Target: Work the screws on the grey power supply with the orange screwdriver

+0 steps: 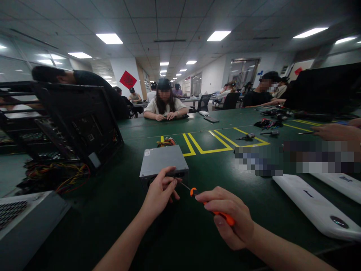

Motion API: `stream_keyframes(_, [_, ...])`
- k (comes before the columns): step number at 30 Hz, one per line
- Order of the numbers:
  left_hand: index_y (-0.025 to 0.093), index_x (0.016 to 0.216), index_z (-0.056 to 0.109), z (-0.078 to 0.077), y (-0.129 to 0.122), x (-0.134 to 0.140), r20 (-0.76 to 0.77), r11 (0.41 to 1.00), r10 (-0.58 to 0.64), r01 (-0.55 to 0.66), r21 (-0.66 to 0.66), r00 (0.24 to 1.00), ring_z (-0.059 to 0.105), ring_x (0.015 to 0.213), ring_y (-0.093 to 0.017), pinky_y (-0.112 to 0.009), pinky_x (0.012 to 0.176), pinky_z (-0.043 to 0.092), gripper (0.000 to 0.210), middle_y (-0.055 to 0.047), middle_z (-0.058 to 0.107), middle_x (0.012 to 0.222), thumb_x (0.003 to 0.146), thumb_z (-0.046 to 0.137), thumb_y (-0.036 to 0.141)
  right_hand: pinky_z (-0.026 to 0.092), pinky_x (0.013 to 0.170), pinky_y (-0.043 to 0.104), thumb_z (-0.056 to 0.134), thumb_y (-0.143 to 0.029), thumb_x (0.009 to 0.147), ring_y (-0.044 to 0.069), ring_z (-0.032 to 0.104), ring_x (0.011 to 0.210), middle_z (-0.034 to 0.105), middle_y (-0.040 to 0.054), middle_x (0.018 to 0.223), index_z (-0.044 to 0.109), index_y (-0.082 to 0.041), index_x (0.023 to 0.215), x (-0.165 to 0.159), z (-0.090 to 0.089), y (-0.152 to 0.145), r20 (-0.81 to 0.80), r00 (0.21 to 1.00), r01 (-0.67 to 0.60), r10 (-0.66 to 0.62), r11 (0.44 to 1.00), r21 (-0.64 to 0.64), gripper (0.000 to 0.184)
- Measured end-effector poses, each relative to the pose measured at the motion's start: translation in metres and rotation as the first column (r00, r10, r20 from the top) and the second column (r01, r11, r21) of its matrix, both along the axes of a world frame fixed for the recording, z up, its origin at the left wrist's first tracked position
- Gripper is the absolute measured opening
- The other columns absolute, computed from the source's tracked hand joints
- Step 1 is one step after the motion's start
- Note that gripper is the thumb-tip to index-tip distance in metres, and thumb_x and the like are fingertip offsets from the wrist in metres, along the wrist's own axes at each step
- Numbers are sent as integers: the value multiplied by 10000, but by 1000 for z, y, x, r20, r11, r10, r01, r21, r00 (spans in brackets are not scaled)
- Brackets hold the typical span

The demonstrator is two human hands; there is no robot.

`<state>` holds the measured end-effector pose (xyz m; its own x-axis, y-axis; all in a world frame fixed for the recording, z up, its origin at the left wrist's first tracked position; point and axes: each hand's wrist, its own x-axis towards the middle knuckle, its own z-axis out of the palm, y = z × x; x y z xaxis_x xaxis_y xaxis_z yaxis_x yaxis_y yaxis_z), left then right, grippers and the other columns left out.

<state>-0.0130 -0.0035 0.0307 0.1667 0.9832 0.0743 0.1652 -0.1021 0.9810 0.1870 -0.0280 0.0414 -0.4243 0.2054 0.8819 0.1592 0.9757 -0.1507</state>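
A grey computer power supply sits on the green table in front of me, its bundled cables behind it. My right hand is closed round the orange and black handle of a screwdriver. The screwdriver's thin shaft points left toward the near side of the power supply. At that side my left hand has its fingers bunched around the screwdriver's tip, one finger lying by the top edge of the case. Whatever those fingers pinch is too small to make out.
An open black computer case with loose wires stands at left, a grey metal box nearer. White panels, cables and a co-worker's hand are at right. Yellow tape marks the table; another person sits opposite.
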Motion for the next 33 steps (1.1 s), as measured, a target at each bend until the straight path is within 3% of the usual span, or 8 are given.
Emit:
stream_keyframes(19, [268,1353,182,-6,3,2,0,999,-29,29,16,1000,596,560,-83,-191,443,412,595,-86,590,1074,817,440,248,479,576,292,442,-109,725,175,610,726,638,117,905,486,-150,987,-2,-3,2,57,998,10,-10,1000,11,269])
stream_keyframes(33, [230,1327,229,-9,2,4,23,1000,11,-11,25,1000,590,530,-86,-192,428,406,554,-98,599,1059,817,440,266,436,555,283,445,-114,734,170,584,739,627,132,883,495,-122,934,-7,-7,2,119,993,-33,18,992,125,206])
